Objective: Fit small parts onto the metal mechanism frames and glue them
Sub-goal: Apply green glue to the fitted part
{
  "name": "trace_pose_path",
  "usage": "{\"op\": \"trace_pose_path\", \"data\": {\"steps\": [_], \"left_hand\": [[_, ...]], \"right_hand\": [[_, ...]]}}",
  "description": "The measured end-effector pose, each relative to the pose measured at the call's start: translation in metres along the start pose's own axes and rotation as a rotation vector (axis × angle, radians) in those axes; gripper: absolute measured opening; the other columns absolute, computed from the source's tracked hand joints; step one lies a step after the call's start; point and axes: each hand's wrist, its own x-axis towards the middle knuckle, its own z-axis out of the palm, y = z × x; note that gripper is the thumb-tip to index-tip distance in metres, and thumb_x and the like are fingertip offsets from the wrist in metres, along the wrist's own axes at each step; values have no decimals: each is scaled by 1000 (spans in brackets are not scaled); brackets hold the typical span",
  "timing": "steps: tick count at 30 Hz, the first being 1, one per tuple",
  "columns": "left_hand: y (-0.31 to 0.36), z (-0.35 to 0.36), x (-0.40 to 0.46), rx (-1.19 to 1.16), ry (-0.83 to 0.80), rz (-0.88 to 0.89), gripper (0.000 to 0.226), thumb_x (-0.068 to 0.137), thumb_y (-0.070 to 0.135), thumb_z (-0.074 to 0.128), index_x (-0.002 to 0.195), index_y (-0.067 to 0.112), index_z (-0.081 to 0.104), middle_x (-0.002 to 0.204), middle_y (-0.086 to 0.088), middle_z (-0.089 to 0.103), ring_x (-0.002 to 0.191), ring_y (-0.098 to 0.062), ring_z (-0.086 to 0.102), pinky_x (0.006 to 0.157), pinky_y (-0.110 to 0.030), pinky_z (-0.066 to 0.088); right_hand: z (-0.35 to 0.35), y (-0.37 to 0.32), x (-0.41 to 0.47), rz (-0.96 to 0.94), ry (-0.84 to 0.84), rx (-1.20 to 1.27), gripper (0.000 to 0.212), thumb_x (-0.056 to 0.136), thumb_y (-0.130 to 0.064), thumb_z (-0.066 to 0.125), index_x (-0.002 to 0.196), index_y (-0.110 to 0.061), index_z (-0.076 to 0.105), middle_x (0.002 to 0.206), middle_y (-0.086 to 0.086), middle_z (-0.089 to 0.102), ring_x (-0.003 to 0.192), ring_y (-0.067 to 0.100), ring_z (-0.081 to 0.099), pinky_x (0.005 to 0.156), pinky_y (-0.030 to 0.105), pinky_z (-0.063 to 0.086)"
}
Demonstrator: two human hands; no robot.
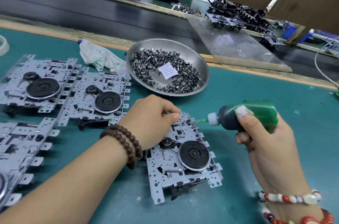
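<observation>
We take the steel dish (201, 62) as our landmark: the frame being worked (183, 165) lies on the green mat (275, 95) just nearer us than the dish, its long axis running away from us and slightly leftward, the black flywheel face up. Our left hand (152, 123) rests on its far end, fingers curled and pinching down at the top edge. Our right hand (266, 143), to the right of the frame and below the dish, grips a green glue bottle (247, 115); the bottle lies nearly level, long axis left-right, white cap and thin nozzle pointing left, with the tip touching the frame's far right corner. We count four frames in all: the one under our hands and three more frames (95, 99) left of the dish, set side by side and partly overlapping. The dish holds a heap of small dark parts (146, 62), too many to count, and one white packet (167, 70). One crumpled cloth (95, 55) lies just left of the dish.
</observation>
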Motion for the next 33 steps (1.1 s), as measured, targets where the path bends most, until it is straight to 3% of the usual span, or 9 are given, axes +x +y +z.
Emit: {"op": "trace_pose_path", "data": {"steps": [2, 9, 15, 26, 31, 33], "left_hand": [[0, 0, 0, 7, 4, 3, 19, 90, 34, 54, 103, 33, 68, 76, 15, 62, 50, 18, 48, 44, -1, 35], [0, 0, 0, 8, 7, 7, 20, 91, 32, 54, 104, 32, 68, 62, 17, 53, 40, 21, 40, 40, 1, 31], [0, 0, 0, -5, 11, -4, 19, 90, 33, 54, 103, 33, 69, 57, 15, 51, 40, 19, 42, 38, -3, 31], [0, 0, 0, 14, 6, -5, 19, 90, 35, 54, 103, 34, 68, 62, 18, 52, 42, 19, 43, 41, -2, 34], [0, 0, -1, 35, 13, -13, 19, 90, 37, 54, 103, 36, 68, 72, 20, 58, 43, 10, 45, 42, -5, 31], [0, 0, -1, 29, 10, -16, 19, 90, 36, 54, 103, 36, 68, 67, 19, 54, 43, 12, 45, 40, -5, 31]], "right_hand": [[1, 0, 0, -1, -9, -4, 50, 47, -69, 76, 77, -30, 69, 66, -3, 64, 47, 7, 48, 50, 17, 44], [-1, -1, -1, -9, -8, -15, 53, 47, -70, 76, 79, -28, 68, 74, 1, 67, 49, 8, 49, 51, 18, 44], [0, -3, -3, -52, -2, -19, 49, 47, -70, 75, 77, -32, 67, 73, -6, 67, 48, 6, 49, 50, 17, 44], [1, -3, -3, -112, 5, -64, 46, 54, -70, 73, 79, -31, 66, 74, -4, 68, 50, 8, 51, 49, 17, 43], [1, -3, -4, -116, 1, -69, 46, 55, -69, 73, 78, -31, 66, 75, -1, 68, 49, 9, 51, 49, 17, 43], [1, -2, -4, -116, -1, -75, 47, 55, -69, 73, 79, -29, 65, 77, 2, 69, 51, 11, 52, 49, 18, 43]]}}
